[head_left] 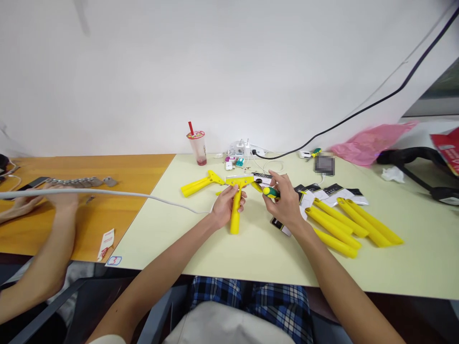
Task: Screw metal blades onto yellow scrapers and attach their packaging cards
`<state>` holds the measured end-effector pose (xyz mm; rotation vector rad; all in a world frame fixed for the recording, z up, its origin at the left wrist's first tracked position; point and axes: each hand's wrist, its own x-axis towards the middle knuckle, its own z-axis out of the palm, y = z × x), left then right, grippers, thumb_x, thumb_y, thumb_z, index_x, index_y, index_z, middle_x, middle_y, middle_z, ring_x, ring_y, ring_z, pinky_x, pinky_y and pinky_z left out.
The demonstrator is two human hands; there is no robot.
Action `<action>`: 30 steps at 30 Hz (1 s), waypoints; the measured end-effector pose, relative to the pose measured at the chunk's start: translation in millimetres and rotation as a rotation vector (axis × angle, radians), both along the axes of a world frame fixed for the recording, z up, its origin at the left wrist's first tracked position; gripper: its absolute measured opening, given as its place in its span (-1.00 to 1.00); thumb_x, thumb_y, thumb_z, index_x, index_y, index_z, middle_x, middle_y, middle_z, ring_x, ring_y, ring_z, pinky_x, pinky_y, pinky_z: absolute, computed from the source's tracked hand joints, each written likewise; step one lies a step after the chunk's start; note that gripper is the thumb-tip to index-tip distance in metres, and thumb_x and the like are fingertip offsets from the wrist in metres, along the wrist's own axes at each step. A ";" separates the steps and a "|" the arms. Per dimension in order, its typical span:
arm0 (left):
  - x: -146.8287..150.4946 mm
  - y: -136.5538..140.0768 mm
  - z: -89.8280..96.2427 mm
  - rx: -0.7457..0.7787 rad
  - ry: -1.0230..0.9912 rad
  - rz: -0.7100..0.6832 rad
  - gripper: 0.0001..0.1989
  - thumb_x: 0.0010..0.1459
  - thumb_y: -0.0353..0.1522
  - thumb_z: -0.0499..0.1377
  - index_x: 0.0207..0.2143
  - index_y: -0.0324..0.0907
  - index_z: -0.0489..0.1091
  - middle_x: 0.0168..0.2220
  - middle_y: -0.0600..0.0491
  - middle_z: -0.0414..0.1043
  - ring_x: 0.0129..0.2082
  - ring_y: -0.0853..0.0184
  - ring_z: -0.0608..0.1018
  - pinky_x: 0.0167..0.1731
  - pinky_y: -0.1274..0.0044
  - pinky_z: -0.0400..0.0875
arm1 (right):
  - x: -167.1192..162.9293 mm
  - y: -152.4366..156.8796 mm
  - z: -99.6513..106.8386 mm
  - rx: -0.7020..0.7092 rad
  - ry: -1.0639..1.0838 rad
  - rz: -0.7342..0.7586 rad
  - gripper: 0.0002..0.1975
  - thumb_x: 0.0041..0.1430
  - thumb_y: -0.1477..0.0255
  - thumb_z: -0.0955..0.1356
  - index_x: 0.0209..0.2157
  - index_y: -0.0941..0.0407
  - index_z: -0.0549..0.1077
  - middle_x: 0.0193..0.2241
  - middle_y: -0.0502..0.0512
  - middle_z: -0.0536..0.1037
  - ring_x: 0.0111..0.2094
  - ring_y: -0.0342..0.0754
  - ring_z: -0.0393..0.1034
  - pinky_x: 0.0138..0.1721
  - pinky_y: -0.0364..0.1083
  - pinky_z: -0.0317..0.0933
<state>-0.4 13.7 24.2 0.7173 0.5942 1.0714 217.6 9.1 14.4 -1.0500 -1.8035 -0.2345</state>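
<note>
Centrally, scraper (235,212) was gripped, handle towards body, by left hand (223,208), left of green-and-yellow tool (271,192) clasped by right hand (286,197).

ok so you've got your left hand (224,208) around a scraper (234,210) front and centre over the table (251,260), and your right hand (287,200) just to the right of it with a hand tool (271,192) in its fingers. Second scraper (197,185) lies off to the left, cup (201,150) behind that near the wall. Power strip (238,147) sits at the back, behind the scraper you're holding. Right of your right hand there's a bunch of loose handles (362,222), with packets (339,192) behind them. Plastic bag's (373,141) in the back right, behind a crumpled tissue (392,175). Neighbouring desk (125,177) is on your left, a tag (106,242) near its front edge.
</note>
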 end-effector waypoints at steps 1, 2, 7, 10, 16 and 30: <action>1.6 -1.3 -1.3 0.002 -0.005 -0.001 -0.59 0.14 -0.16 0.51 -0.15 -0.22 0.48 -0.30 0.02 0.51 -0.47 0.44 0.46 -0.58 0.61 0.29 | -0.3 -0.2 0.3 -0.003 0.001 0.001 -0.28 0.22 0.54 0.39 0.40 0.02 0.26 -0.15 0.12 0.48 -0.33 0.03 0.47 -0.40 -0.03 0.34; 3.2 -2.8 -2.7 0.003 -0.014 -0.002 -0.58 0.11 -0.16 0.54 -0.20 -0.20 0.46 -0.29 0.02 0.52 -0.47 0.44 0.46 -0.58 0.61 0.29 | -0.7 -0.4 0.8 -0.003 0.004 0.005 -0.29 0.23 0.54 0.39 0.39 0.02 0.27 -0.15 0.12 0.48 -0.33 0.03 0.47 -0.39 -0.03 0.34; 9.8 -10.5 -5.6 -0.011 -0.096 -0.003 -0.57 0.04 -0.21 0.59 -0.24 -0.21 0.47 -0.25 0.01 0.53 -0.40 0.43 0.51 -0.50 0.61 0.41 | -5.7 -2.3 4.0 0.002 0.060 0.081 -0.43 0.33 0.49 0.40 0.34 0.02 0.33 -0.17 0.11 0.47 -0.32 0.01 0.46 -0.34 -0.03 0.38; 11.2 -11.8 -0.1 -0.025 -0.161 0.016 -0.70 0.15 -0.30 0.53 -0.22 -0.21 0.50 -0.21 0.00 0.53 -0.32 0.44 0.55 -0.37 0.61 0.51 | -9.9 -6.0 5.8 -0.018 0.111 0.140 -0.60 0.42 0.38 0.39 0.24 0.02 0.40 -0.22 0.10 0.47 -0.31 0.01 0.45 -0.28 -0.01 0.45; 18.1 -0.5 23.8 0.074 -0.180 0.070 -0.89 0.33 -0.38 0.39 -0.16 -0.16 0.54 -0.03 -0.01 0.59 -0.10 0.39 0.65 0.01 0.52 0.62 | -18.0 -18.4 7.7 -0.183 0.154 0.236 -0.59 0.39 0.10 0.44 0.13 0.01 0.45 -0.27 0.10 0.62 -0.41 -0.02 0.52 -0.28 0.01 0.51; 71.0 84.5 50.1 0.565 0.129 0.014 -0.48 0.33 0.07 0.31 0.06 -0.15 0.57 0.02 -0.16 0.68 0.23 0.05 0.59 0.26 0.24 0.40 | 6.7 0.7 22.6 -0.088 0.426 0.021 -0.67 0.46 0.14 0.38 0.02 0.09 0.56 -0.10 0.22 0.68 -0.10 0.11 0.59 -0.01 0.07 0.46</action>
